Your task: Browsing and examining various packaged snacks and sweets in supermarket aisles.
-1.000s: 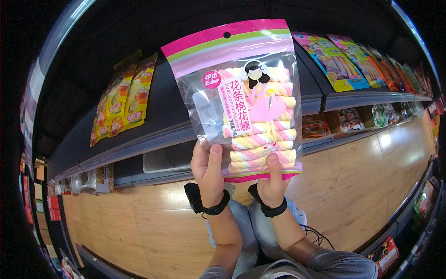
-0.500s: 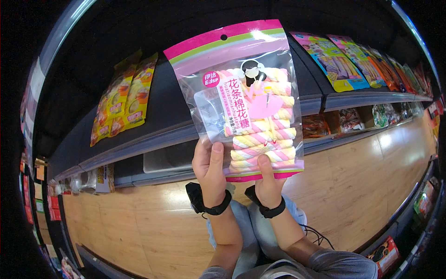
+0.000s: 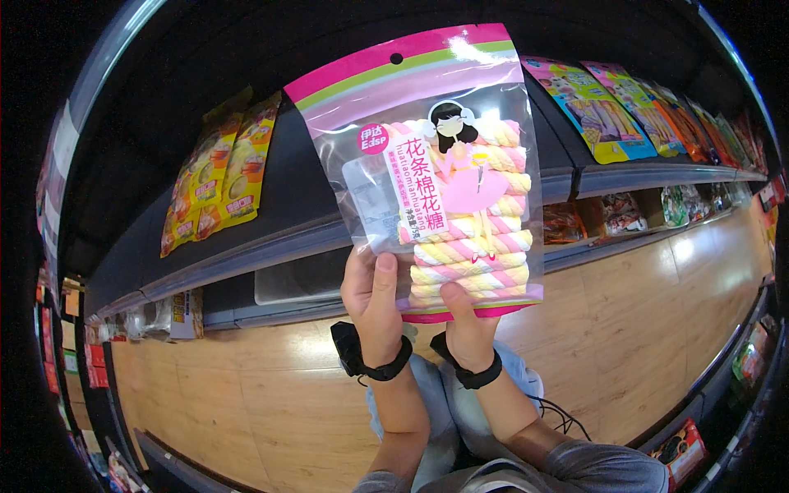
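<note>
Ideally, the clear pink-topped bag of twisted marshmallow sticks, held upright before the dark shelf, is kept pinched at its lower edge by the left hand and right hand, with thumbs pressed flat so the front panel remains uncreased.

Yellow snack packets lie on the dark shelf, colourful packets further right, wooden floor below.
</note>
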The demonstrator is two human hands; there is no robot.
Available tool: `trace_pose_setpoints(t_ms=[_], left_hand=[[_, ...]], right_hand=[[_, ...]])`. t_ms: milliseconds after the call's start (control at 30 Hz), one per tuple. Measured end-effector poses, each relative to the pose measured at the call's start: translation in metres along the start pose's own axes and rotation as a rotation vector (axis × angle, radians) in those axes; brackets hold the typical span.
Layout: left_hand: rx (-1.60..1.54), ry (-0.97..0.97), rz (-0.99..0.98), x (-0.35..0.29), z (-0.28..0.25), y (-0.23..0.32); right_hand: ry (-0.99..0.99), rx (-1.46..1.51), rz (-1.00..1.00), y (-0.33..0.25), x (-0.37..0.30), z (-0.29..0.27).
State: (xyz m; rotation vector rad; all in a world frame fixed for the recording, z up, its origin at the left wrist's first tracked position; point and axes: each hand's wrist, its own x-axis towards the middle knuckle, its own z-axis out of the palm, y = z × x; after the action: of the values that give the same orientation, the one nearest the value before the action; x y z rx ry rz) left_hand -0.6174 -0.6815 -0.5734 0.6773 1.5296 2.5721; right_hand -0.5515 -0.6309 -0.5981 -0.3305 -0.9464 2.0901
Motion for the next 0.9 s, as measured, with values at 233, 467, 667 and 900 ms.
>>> trace_pose_setpoints(t_ms=[233,467,667,900], left_hand=[[0.012,-0.012,-0.013,0.000,-0.001,-0.006],[0.011,0.031,0.019,0.000,0.002,-0.004],[0.000,-0.041,-0.021,0.000,0.006,-0.003],[-0.039,-0.019,-0.023,-0.001,0.006,-0.004]], right_hand=[[0.064,0.039,-0.006,-0.003,0.001,0.004],[-0.086,-0.059,0.030,0.005,0.001,0.003],[-0.059,-0.014,0.060,-0.003,0.003,0.002],[0.047,-0.002,0.113,-0.004,0.003,0.010]])
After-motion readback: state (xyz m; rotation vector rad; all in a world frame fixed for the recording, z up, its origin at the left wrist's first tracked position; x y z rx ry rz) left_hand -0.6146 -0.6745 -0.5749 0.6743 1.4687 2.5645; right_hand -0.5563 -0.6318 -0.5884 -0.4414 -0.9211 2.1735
